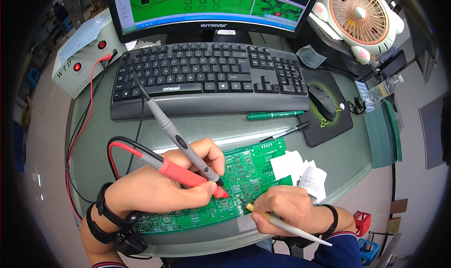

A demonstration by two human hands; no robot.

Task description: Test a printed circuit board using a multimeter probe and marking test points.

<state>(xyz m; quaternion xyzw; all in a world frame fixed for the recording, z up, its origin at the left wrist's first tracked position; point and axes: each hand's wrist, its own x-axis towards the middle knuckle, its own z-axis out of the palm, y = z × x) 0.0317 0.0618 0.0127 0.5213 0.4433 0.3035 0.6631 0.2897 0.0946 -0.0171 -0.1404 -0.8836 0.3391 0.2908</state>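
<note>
A green circuit board (253, 157) lies at a slant on the table under both hands. My left hand (150, 188) is closed around two test probes. The red probe (183, 175) points down right, its tip at the middle of the board. The grey probe (174, 132) with a black tip crosses above it, and its tip is close to the red one. Closed too, my right hand (284, 208) pinches a slim brush (289, 226) with a pale tapered handle and dark tip. That tip is at the board, just right of the probe tips; whether it touches, I cannot tell.
Behind the board stand a black keyboard (206, 75) and a monitor (206, 7). Pens (275, 115), a mouse (322, 101) and crumpled paper (312, 181) lie to the right. Probe leads (89, 117) run to a white box (87, 56). A fan (359, 14) stands back right.
</note>
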